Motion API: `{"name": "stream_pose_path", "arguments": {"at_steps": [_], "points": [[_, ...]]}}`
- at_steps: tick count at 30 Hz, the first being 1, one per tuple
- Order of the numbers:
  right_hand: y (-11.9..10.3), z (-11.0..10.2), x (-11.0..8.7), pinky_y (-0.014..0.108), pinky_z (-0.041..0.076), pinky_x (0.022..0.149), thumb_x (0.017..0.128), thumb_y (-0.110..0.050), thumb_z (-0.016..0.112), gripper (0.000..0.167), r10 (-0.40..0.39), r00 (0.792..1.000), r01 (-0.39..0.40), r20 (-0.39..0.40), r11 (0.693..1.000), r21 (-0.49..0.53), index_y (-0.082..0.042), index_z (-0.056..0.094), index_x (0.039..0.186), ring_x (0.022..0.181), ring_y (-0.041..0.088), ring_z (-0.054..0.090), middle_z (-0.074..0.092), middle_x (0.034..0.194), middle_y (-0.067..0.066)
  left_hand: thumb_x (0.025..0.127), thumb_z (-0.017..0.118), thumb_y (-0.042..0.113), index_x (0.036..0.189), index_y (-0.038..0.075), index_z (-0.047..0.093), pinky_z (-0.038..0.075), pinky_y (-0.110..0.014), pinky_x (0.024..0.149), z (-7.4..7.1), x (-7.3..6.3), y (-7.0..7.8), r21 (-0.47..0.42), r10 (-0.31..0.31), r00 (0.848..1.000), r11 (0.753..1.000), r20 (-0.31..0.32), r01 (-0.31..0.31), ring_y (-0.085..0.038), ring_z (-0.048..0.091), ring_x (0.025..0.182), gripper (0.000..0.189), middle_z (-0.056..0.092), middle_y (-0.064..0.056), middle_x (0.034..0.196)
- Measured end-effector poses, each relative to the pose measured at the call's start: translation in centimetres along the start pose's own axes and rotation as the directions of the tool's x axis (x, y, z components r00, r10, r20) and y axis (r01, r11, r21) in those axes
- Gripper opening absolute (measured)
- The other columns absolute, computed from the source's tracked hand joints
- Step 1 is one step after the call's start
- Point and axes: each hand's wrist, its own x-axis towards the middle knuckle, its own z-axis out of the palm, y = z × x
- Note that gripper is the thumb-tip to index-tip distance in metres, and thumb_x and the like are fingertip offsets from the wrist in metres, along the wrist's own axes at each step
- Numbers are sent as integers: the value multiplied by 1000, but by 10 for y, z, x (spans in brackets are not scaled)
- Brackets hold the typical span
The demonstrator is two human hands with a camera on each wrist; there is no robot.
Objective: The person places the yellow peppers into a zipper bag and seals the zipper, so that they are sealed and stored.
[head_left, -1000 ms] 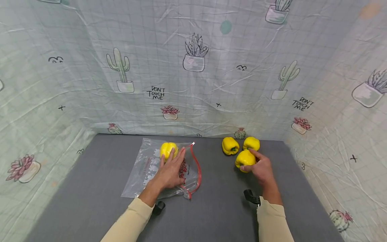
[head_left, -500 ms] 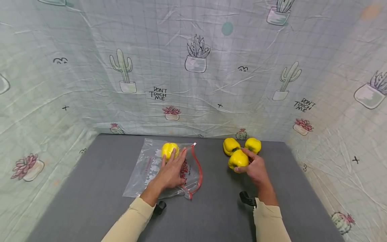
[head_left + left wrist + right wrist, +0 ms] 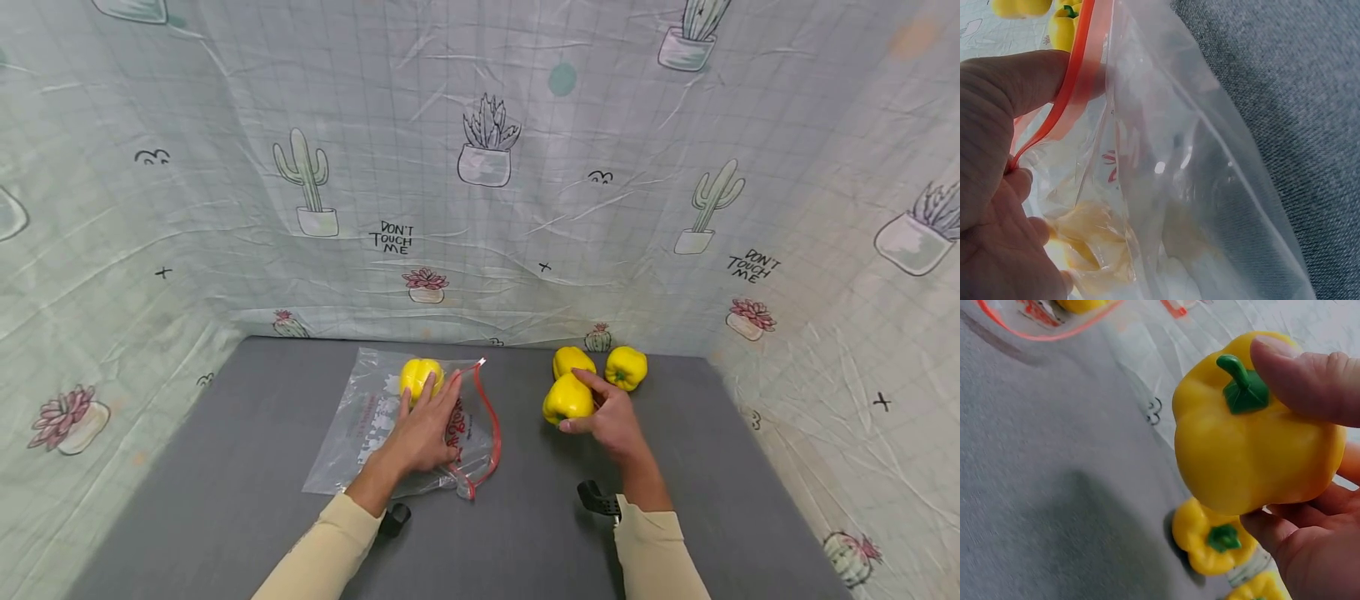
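Observation:
A clear zip bag (image 3: 347, 446) with a red-edged mouth (image 3: 495, 429) lies at the left, a yellow bell pepper (image 3: 420, 377) inside it. My left hand (image 3: 422, 432) lies over the bag and holds its mouth; in the left wrist view the thumb (image 3: 1038, 78) passes behind the red strip (image 3: 1075, 81) and the fingertips are at the rim. My right hand (image 3: 613, 423) holds another yellow bell pepper (image 3: 566, 400) between thumb and fingers; the right wrist view shows its green stem (image 3: 1246, 390) beside the thumb and a shadow below on the table.
Two more yellow bell peppers, one partly hidden (image 3: 572, 360) behind the held one and one (image 3: 626, 368) to its right, stand near the back edge of the grey table (image 3: 510, 542). A printed cloth (image 3: 487, 233) hangs around the table at the back and sides.
My right hand has moved left with the pepper, away from the far-right pepper and toward the bag. The left hand and the bag stay in place.

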Motion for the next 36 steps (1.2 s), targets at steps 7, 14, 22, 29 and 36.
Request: {"name": "stream_pose_path", "arguments": {"at_steps": [7, 14, 22, 29, 36], "points": [[-1, 15, 3, 57, 43, 118, 74, 6, 89, 91, -50, 998, 49, 43, 999, 20, -4, 49, 155, 138, 42, 50, 47, 158, 22, 76, 91, 27, 169, 12, 15, 6, -72, 126, 0, 0, 0, 4, 4, 1000, 1000, -2, -4, -38, 7, 165, 121, 19, -4, 177], [-4, 29, 4, 59, 44, 116, 73, 5, 90, 89, -112, 990, 111, 86, 994, 12, -3, 51, 152, 134, 41, 53, 50, 157, 21, 75, 92, 26, 168, 11, 16, 7, -73, 126, 0, -1, 1, -4, 10, 1000, 1000, -11, -10, -38, 8, 165, 121, 20, -5, 176], [-9, 40, 5, 59, 45, 114, 70, 7, 91, 90, -166, 979, 164, 119, 986, 27, -1, 52, 151, 131, 41, 54, 52, 154, 21, 76, 91, 27, 169, 12, 14, 5, -72, 127, -1, 0, 1, 2, -2, 1000, 1000, 6, 2, -37, 6, 165, 121, 18, -3, 177], [-11, 53, 7, 58, 45, 115, 71, 5, 91, 90, -180, 970, 177, 160, 984, 34, -5, 53, 152, 132, 39, 53, 51, 156, 18, 76, 91, 27, 169, 12, 14, 4, -72, 127, -2, 2, 1, 2, -2, 1000, 1000, 10, 2, -37, 5, 165, 122, 18, -4, 177], [-16, 65, 7, 59, 46, 114, 72, 3, 91, 90, -230, 951, 226, 207, 973, 45, -4, 51, 152, 132, 40, 54, 49, 158, 18, 76, 91, 26, 169, 12, 14, 4, -72, 127, -1, 2, 3, -2, -9, 1000, 1000, 7, 9, -37, 5, 165, 121, 18, -5, 177]]}}
